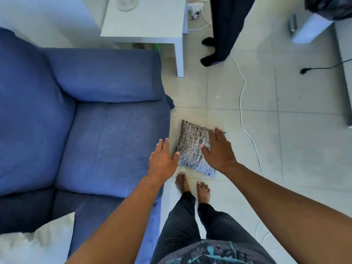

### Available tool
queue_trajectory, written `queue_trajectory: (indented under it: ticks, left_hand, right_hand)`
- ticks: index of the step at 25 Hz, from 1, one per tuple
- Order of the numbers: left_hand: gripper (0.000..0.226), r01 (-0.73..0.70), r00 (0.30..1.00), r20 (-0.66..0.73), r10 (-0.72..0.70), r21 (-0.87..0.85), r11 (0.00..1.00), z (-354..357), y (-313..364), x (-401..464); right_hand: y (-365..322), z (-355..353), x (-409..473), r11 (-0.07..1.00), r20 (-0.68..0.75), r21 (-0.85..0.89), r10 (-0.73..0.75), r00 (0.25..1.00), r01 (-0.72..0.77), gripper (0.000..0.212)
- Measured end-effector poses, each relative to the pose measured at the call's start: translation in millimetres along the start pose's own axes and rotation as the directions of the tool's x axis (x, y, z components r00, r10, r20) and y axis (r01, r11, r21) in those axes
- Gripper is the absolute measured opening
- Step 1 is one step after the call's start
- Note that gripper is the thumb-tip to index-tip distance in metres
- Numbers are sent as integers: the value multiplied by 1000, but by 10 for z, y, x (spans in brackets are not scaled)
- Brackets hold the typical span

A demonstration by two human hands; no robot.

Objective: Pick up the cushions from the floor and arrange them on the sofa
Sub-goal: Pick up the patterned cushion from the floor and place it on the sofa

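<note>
1. A small square cushion (192, 147) lies flat on the pale tiled floor (285, 149), just beside the front edge of the blue sofa (85, 121). Its cover is a coarse, ribbed weave in black, white and grey, with pointed corners.
2. The left hand (162, 161) is spread flat, palm down, fingers slack and apart, over the gap between the sofa edge and the cushion; its thumb tip sits at the cushion's near-left edge. It grips nothing.
3. The right hand (219, 151) is likewise splayed wide, palm down, over the cushion's right side. Whether the palm presses on the fabric or hangs just above it, I cannot tell; the fingers are not closed on it.
4. The sofa has a soft, matte, slightly nubby cloth cover, with a plump rounded arm and a flat seat pad.
5. A cream, fluffy-looking cushion (36, 242) rests on the sofa seat at the near left corner.
6. Bare feet (192, 185) stand on the glossy tiles right behind the patterned cushion.
7. A white, smooth, square-legged table (144, 21) stands past the sofa arm.
8. A thin white cable (242, 96) snakes across the floor to the right of the cushion, well clear of it.
</note>
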State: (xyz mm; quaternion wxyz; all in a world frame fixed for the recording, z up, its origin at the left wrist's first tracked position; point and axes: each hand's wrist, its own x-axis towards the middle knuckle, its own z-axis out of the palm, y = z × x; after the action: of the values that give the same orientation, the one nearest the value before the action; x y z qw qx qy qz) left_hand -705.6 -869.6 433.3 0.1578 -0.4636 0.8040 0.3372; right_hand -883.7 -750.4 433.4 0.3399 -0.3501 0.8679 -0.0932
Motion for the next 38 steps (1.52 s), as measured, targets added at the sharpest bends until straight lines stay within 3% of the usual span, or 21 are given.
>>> queue_trajectory:
  ticks: [10,19,23,27,29,30,32,33,34,36,38]
  left_hand:
    - [73,-30,974,226,9,92,995,744,39,1516]
    - [62,75,961,251,-115,166,983,2378,-507,3367]
    - [49,159,952,244,-187,132,978,3080,-802,4109]
    - [50,280,939,203,-279,25,960,3631,-1067,4565]
    - [57,344,923,204,-327,-54,937,3768,-1165,4691]
    - [60,391,907,218,-360,-115,913,3817,-1216,4741]
    - [65,535,840,287,-461,-286,795,3852,-1263,4798]
    - [63,591,805,330,-494,-362,721,3848,-1265,4800]
    - [57,615,788,358,-502,-412,672,3831,-1246,4768]
    - [52,588,809,350,-473,-446,675,3675,-1092,4554]
    - [55,530,848,312,-429,-511,676,3456,-890,4260]
  right_hand:
    - [805,686,1148,958,94,165,220,971,-233,75]
    - [1967,2207,2780,940,162,180,262,951,-290,76]
    - [2492,2972,3346,967,187,119,199,962,-224,78]
    - [2990,3603,3582,971,84,102,208,975,-216,82]
    - [3214,3775,3660,897,26,285,346,938,-339,96]
    - [3280,3795,3688,797,37,443,441,897,-410,105]
    - [3389,3760,3714,393,211,768,589,780,-505,102]
    - [3407,3709,3711,209,321,840,555,768,-501,86]
    - [3383,3629,3689,137,365,858,516,775,-495,69]
    - [3271,3387,3568,155,337,865,525,782,-477,45]
    - [3141,3070,3406,185,290,871,553,781,-455,35]
